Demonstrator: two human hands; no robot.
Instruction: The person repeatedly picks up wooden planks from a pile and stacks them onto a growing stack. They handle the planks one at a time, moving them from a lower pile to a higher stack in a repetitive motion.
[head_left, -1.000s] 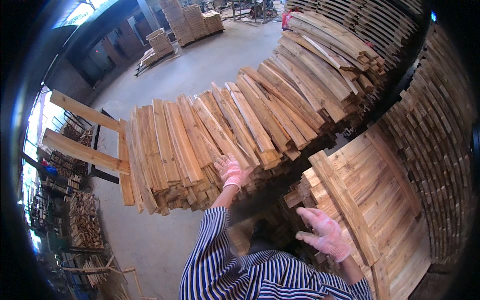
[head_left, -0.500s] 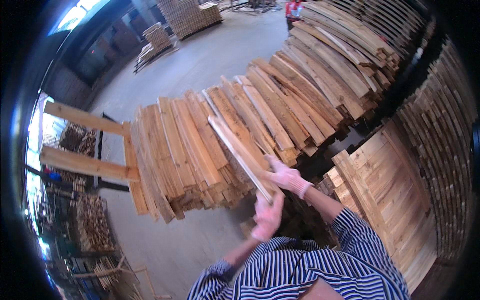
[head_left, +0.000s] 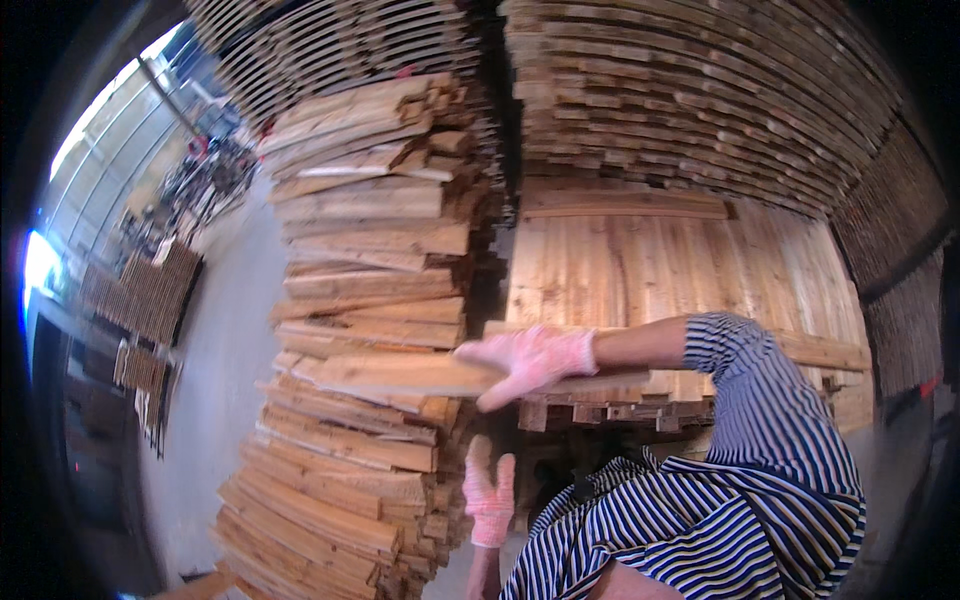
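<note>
A wooden plank (head_left: 400,374) lies crosswise, its left part over the row of stacked planks (head_left: 360,455). My right hand (head_left: 535,362), in a pink knit glove, is on the plank from above, with the thumb on the near edge and the fingers toward the far edge. Beyond this hand, the plank's right end reaches under my forearm. My left hand (head_left: 489,492), gloved in the same way, is raised beside the stack, apart from the plank. Its fingers are spread, and nothing shows in them.
To the right lies a broad surface of pale boards (head_left: 640,275) with a loose strip (head_left: 630,207) at its far side. Tall stacks of slats (head_left: 690,90) rise behind it. At the left, a grey floor (head_left: 215,330) runs past smaller wood piles (head_left: 160,290).
My view has turned to the right, toward the pale boards. My left hand has let go of the plank. My right hand has carried it rightward, and it now lies crosswise.
</note>
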